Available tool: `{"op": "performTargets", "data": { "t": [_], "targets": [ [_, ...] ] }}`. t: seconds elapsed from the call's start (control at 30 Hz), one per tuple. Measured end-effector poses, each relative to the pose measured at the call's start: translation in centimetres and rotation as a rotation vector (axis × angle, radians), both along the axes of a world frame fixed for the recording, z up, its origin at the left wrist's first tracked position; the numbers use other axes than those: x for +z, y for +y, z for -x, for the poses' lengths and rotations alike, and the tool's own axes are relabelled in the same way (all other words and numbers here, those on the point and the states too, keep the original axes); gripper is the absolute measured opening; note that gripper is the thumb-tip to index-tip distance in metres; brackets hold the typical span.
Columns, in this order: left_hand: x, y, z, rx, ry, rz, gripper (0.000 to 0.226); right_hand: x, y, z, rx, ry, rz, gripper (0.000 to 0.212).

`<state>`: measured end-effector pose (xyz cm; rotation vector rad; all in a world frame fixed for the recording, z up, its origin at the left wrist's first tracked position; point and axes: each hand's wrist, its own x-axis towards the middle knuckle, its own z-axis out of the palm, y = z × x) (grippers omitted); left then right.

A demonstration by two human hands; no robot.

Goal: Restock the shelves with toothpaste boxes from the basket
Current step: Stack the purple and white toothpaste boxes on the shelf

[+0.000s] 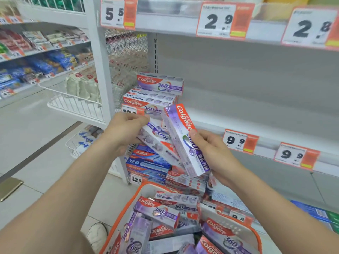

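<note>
While the left hand (126, 129) curls its fingers over the top end of one box (156, 143), slanting towards four o'clock, a second box (185, 142) leans touching it. The right hand (211, 153) pinches this one, thumb on its face and fingers behind. Below, at six o'clock, the basket (150, 185) holds many more. This looks like mid-restock. A stack (156, 96) sits at twelve o'clock on the shelf (238, 110), bare board running towards three. Next, I'd judge, both boxes go up, levelled, onto or beside that stack.
</note>
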<state>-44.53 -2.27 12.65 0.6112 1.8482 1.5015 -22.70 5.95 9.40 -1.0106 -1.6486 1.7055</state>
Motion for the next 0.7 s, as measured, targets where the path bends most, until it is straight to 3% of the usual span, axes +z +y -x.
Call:
{"op": "performTargets", "data": {
  "t": [0.13, 0.27, 0.33, 0.4, 0.53, 0.7],
  "targets": [
    [0.4, -0.2, 0.3, 0.142, -0.075, -0.037, 0.022, 0.2, -0.1, 0.6, -0.188, 0.122, 0.074, 0.030],
    [0.6, -0.8, -0.7, 0.243, -0.209, -0.174, 0.037, 0.7, -0.9, 1.4, -0.336, 0.285, 0.274, 0.040],
    [0.7, -1.2, -2.0, 0.168, -0.343, -0.262, 0.039, 1.1, -1.5, 1.8, -0.313, 0.337, 0.398, 0.045],
    [0.7, -1.7, -3.6, 0.009, -0.430, -0.258, 0.020, 1.5, -2.0, 2.2, -0.270, 0.407, 0.470, 0.047],
    [0.2, -2.3, -4.8, -0.243, -0.445, -0.179, 0.012, 2.6, -2.0, 2.1, -0.205, 0.458, 0.453, 0.045],
    [-0.7, -2.5, -4.2, -0.425, -0.224, -0.142, 0.079, 3.8, -0.7, 0.6, -0.123, 0.257, 0.306, 0.043]
  ]
}}
